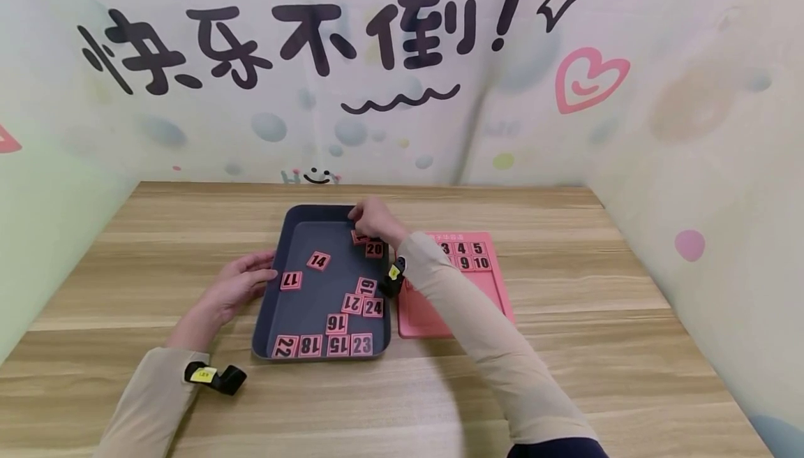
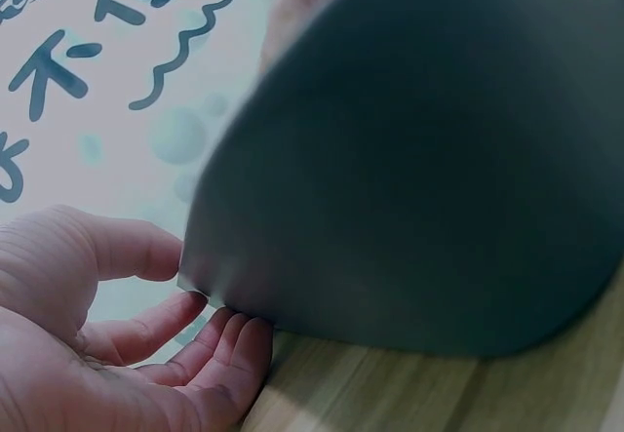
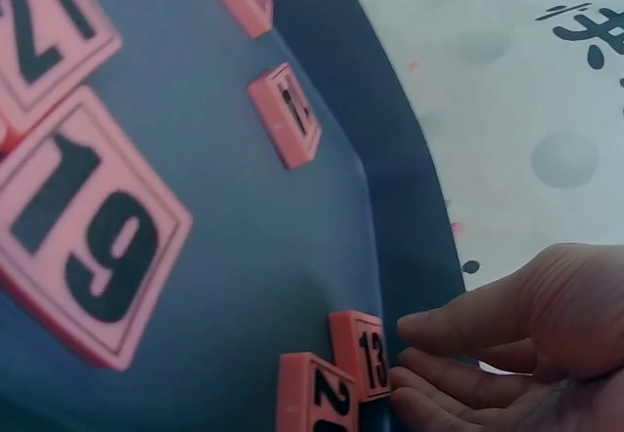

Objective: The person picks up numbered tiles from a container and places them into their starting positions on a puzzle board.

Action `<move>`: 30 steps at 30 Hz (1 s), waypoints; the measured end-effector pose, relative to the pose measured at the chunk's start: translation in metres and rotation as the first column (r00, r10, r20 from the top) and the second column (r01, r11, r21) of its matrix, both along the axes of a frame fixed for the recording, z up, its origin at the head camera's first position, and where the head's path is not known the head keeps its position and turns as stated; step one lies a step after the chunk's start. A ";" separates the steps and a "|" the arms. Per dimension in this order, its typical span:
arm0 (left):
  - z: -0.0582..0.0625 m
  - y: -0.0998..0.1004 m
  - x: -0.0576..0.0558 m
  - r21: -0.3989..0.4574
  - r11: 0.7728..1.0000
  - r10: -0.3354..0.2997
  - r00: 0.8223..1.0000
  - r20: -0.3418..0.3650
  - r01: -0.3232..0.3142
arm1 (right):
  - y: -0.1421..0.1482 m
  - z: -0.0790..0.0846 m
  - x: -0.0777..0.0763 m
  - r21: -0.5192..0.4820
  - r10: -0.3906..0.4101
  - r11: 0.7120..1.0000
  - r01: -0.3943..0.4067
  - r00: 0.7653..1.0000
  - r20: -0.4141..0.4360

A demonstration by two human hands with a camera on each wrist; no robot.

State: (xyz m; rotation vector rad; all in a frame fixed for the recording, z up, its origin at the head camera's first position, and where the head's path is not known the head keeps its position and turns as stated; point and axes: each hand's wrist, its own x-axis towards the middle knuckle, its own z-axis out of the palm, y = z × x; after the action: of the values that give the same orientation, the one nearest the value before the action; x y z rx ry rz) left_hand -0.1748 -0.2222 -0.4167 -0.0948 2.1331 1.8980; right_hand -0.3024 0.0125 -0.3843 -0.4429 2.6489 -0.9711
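Currently at the dark tray's point(image 1: 301, 311) far right corner: the right hand point(image 1: 377, 218) bends over the rim, thumb and fingertips slightly parted, nothing plainly held.
Tile 13 point(image 3: 363, 354): inside the tray, just beside those fingertips and next to tile 20 point(image 1: 374, 250); actual contact is hard to make out.
Tray's left side: the left hand point(image 1: 235, 287) touches the outer wall, fingers loosely bent.
Pink board point(image 1: 490, 294): right of the tray, partly behind a sleeve point(image 1: 477, 332).
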 end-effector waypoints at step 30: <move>0.000 0.001 0.001 -0.005 1.000 0.004 1.000 0.003 -0.004 | -0.008 -0.004 0.007 0.287 0.115 0.953 -0.100 0.993 -0.039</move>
State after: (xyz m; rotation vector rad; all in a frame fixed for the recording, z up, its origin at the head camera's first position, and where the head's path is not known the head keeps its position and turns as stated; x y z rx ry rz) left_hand -0.1740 -0.2214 -0.4166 -0.1031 2.1377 1.8938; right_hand -0.2954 0.0043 -0.3884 -0.5451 2.7225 -0.5404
